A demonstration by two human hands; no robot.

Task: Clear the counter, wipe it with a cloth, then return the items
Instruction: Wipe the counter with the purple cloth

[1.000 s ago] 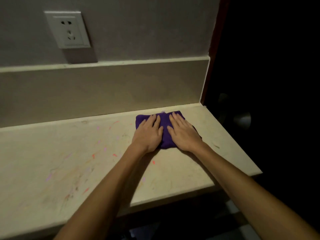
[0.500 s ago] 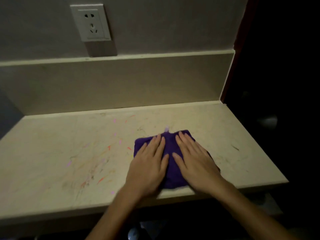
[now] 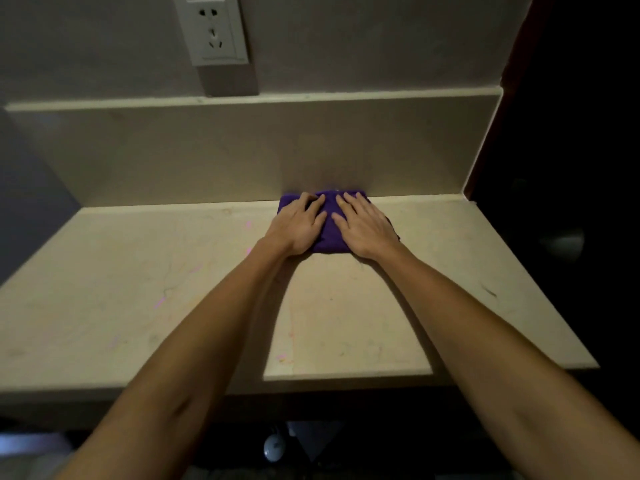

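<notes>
A folded purple cloth [image 3: 329, 233] lies on the beige stone counter [image 3: 138, 289], pushed up against the backsplash at the back. My left hand [image 3: 299, 225] presses flat on the cloth's left half, fingers slightly curled at its far edge. Beside it, my right hand [image 3: 365, 226] presses flat on the right half. Both arms stretch far forward over the counter. Faint pink and orange marks streak the counter left of the cloth. Most of the cloth is hidden under my hands.
A backsplash [image 3: 242, 150] with a ledge runs along the back. A white wall socket [image 3: 213, 29] sits above it. The counter ends at a right edge [image 3: 540, 289] beside a dark opening. The front edge [image 3: 346, 377] is near my elbows.
Both hands have pushed the cloth from near the counter's front edge away to the backsplash. The arms have stretched out.
</notes>
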